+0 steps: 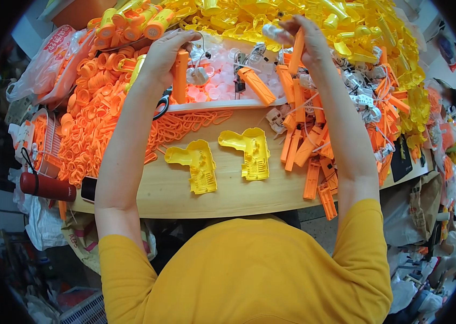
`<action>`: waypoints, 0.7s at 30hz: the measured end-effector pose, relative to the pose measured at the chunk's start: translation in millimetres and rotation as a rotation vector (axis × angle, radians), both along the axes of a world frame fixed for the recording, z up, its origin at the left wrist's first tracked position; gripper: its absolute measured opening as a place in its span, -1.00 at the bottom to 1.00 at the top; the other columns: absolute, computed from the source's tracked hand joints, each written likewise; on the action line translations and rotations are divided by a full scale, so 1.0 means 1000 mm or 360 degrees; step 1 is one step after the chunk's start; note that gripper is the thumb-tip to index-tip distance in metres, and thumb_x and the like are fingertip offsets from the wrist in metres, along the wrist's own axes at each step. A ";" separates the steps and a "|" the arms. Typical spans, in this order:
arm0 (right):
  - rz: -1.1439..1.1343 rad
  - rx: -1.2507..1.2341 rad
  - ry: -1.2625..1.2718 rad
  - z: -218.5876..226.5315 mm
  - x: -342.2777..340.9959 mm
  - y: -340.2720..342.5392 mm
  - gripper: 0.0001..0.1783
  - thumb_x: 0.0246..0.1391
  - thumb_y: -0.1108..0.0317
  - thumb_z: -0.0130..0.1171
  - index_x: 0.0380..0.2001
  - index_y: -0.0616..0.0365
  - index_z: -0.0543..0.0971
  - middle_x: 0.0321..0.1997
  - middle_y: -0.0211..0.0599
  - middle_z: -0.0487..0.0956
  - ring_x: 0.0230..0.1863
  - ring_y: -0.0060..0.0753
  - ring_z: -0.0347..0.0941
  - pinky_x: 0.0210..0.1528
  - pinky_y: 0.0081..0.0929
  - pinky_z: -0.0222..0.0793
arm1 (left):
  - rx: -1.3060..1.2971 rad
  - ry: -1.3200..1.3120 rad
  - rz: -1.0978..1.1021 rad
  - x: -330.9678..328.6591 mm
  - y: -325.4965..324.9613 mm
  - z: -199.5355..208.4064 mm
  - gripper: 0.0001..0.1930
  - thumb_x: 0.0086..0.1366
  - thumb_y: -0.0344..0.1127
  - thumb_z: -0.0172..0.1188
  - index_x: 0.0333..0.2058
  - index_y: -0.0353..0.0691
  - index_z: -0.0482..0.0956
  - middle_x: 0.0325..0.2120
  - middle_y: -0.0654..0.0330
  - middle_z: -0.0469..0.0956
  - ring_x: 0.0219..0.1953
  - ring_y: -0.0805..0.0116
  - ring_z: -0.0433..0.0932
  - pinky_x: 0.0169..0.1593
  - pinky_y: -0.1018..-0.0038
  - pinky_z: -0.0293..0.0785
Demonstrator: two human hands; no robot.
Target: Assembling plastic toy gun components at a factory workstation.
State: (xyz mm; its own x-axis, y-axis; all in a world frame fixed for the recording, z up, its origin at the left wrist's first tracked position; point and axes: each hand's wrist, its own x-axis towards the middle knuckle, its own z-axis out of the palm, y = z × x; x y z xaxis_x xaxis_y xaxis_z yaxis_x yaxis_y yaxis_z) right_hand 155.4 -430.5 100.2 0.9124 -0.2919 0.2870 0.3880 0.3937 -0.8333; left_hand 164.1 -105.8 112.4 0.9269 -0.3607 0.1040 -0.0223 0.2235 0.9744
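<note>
My left hand (pixel 162 56) is closed round an upright orange rectangular plastic case (pixel 180 78). A white wired part (pixel 198 75) hangs beside that case. My right hand (pixel 314 48) grips another orange plastic case (pixel 296 51), tilted, above a heap of similar wired cases (pixel 299 97). A blurred white part (pixel 275 33) shows at the right fingertips. Between my forearms, two yellow shell halves (pixel 202 170) (pixel 254 154) shaped like toy hair dryers lie apart on the wooden table, ribbed insides up.
Translucent cups (pixel 220 81) fill a white-edged tray, with one wired orange case (pixel 256 85) on top. Orange caps (pixel 90 113) and orange loops (pixel 195 123) lie left, near a black scissors handle (pixel 161 106) and red bottle (pixel 49 186). Yellow shells (pixel 368 27) pile up behind.
</note>
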 end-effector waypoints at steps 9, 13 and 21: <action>-0.0709 -0.2104 0.0394 -0.027 -0.026 -0.009 -0.61 0.06 0.22 0.25 -0.10 0.26 0.57 -0.25 -0.19 0.60 -0.26 -0.20 0.54 -0.15 -0.27 0.49 | 0.0440 -0.0140 -0.0033 -0.007 0.028 0.010 -0.83 0.23 -0.27 0.27 -0.29 -0.23 0.69 -0.48 0.35 0.50 -0.46 0.60 0.40 -0.39 0.63 0.38; -0.1278 -0.2808 -0.0240 -0.023 -0.064 0.018 -0.49 0.04 0.21 0.29 0.03 0.20 0.47 -0.05 -0.07 0.51 0.01 0.01 0.41 0.09 -0.16 0.32 | 0.0625 -0.0204 -0.0019 -0.024 0.014 0.018 -0.83 0.26 -0.26 0.26 -0.31 -0.24 0.68 -0.58 0.42 0.44 -0.49 0.68 0.36 -0.43 0.67 0.27; -0.0603 -0.1912 -0.0628 -0.094 -0.186 0.142 -0.13 -0.24 0.20 0.54 0.13 0.23 0.32 0.01 -0.04 0.47 0.11 -0.06 0.38 0.14 -0.17 0.31 | 0.0825 -0.0354 -0.0330 -0.082 -0.012 0.023 -0.79 0.25 -0.21 0.26 -0.28 -0.23 0.68 -0.47 0.41 0.56 -0.38 0.69 0.45 -0.36 0.69 0.36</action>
